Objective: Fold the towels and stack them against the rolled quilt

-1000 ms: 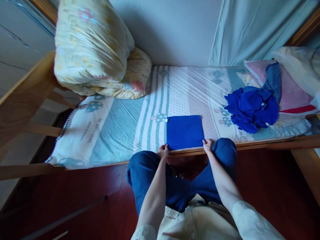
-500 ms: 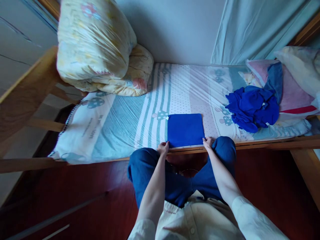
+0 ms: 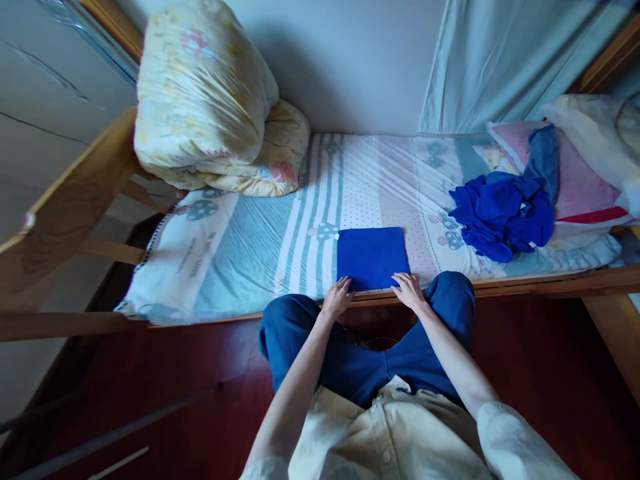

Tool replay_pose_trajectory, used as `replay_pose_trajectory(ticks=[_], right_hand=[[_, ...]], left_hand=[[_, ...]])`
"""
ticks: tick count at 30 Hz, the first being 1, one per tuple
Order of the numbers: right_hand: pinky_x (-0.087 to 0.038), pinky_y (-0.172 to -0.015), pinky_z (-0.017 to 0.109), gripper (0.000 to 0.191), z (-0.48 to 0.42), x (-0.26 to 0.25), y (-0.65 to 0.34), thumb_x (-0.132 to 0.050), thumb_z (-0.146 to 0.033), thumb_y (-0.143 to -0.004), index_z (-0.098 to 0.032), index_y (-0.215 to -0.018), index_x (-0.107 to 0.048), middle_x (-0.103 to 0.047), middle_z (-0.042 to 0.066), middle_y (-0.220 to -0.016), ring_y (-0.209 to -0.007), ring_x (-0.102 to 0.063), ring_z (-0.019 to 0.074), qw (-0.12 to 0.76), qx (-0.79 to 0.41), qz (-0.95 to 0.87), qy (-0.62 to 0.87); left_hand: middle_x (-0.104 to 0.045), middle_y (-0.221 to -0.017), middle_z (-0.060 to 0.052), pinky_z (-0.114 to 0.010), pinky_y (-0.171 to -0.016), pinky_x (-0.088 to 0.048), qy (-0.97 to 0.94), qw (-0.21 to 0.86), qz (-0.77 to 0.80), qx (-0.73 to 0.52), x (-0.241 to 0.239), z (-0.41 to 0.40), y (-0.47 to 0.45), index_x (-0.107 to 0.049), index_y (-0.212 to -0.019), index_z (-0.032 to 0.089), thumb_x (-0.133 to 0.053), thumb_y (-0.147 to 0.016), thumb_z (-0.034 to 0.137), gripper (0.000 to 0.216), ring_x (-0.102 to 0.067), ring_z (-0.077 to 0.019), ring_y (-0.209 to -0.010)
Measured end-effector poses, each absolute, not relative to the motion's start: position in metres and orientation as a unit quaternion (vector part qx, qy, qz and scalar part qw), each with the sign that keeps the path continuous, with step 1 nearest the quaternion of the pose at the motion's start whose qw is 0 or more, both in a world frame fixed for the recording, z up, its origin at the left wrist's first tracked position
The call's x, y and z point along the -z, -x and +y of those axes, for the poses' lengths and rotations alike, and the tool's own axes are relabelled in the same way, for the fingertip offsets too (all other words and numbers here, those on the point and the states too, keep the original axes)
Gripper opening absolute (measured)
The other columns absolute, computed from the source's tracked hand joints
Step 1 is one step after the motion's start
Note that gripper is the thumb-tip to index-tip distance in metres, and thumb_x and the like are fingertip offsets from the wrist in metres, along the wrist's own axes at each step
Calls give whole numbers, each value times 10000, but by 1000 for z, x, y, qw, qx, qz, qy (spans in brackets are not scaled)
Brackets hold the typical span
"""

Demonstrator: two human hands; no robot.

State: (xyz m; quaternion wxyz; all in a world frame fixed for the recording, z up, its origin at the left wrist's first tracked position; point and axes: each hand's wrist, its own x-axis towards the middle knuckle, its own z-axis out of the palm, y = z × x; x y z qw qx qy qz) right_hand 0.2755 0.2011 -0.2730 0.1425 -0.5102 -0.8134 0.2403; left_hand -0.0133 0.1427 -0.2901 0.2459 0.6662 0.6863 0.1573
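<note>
A folded blue cloth lies flat as a neat rectangle on the bed sheet near the front edge. My left hand rests with fingers stretched flat on the cloth's near left corner. On the near right corner my right hand lies flat with fingers spread. Neither hand grips anything. A crumpled pile of blue cloths sits on the bed to the right, out of reach of both hands.
A bundled yellow quilt is stacked at the bed's left end. Pink and white pillows lie at the right end. The wooden bed rail runs along the front, and a pale curtain hangs behind.
Both hands let go of the cloth's near corners and now lie flat on its front edge. The view shifted slightly to the left.
</note>
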Motion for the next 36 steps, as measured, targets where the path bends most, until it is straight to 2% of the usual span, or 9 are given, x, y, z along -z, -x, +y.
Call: replay_pose_trajectory(ticks=[5, 10, 17, 22, 27, 32, 36], right_hand=[[-416, -1135, 449, 478, 202, 284, -279, -576, -64, -865, -171, -1320, -675, -644, 143, -1400, -1343, -561, 270, 103, -226, -817, 520], [-434, -1116, 438, 523, 210, 287, -275, -477, 27, -872, -149, -1325, -673, -647, 164, -1388, -1317, -594, 266, 58, -183, -830, 524], [-386, -1149, 411, 489, 217, 276, -272, -439, -38, -941, -204, -1348, -655, -625, 136, -1422, -1308, -595, 257, -55, -135, -835, 530], [-394, -1105, 378, 485, 217, 261, -270, -391, -58, -971, -231, -1327, -672, -633, 123, -1414, -1294, -593, 263, -82, -147, -818, 551], [-430, -1009, 389, 458, 206, 248, -268, -366, -104, -1007, -211, -1321, -682, -725, 172, -1220, -1135, -665, 281, -124, -161, -778, 595], [-434, -982, 373, 450, 195, 247, -274, -402, -103, -997, -227, -1321, -689, -739, 163, -1181, -1103, -677, 270, -117, -191, -755, 617], [-456, -993, 352, 452, 197, 252, -282, -531, -55, -908, -238, -1272, -727, -759, 135, -1161, -1091, -696, 269, -53, -224, -743, 628]], left_hand=[[-556, -1480, -199, -425, -1206, -337, -682, 223, 693, -70, 304, 139, 13, -536, -1429, 97, -467, -825, 26, 612, -478, -295, -1424], [-570, -1451, -234, -453, -1221, -310, -712, 184, 677, -23, 309, 142, 15, -527, -1433, 51, -391, -871, 1, 581, -511, -306, -1394], [-610, -1398, -218, -427, -1192, -369, -734, 127, 666, 24, 305, 146, 13, -561, -1396, 65, -360, -910, 7, 530, -590, -276, -1297], [-603, -1394, -218, -400, -1151, -399, -725, 139, 673, 32, 294, 143, 12, -568, -1392, 79, -373, -916, 17, 519, -583, -281, -1284], [-622, -1358, -207, -374, -1072, -445, -703, 187, 685, 34, 284, 135, 9, -598, -1352, 103, -390, -905, 25, 500, -604, -276, -1223], [-676, -1262, -186, -374, -989, -496, -676, 211, 706, 15, 277, 123, 4, -654, -1286, 154, -422, -898, 41, 465, -663, -269, -1097], [-728, -1163, -156, -372, -969, -511, -633, 230, 739, -23, 274, 119, 8, -694, -1234, 181, -452, -886, 55, 443, -689, -266, -1051]])
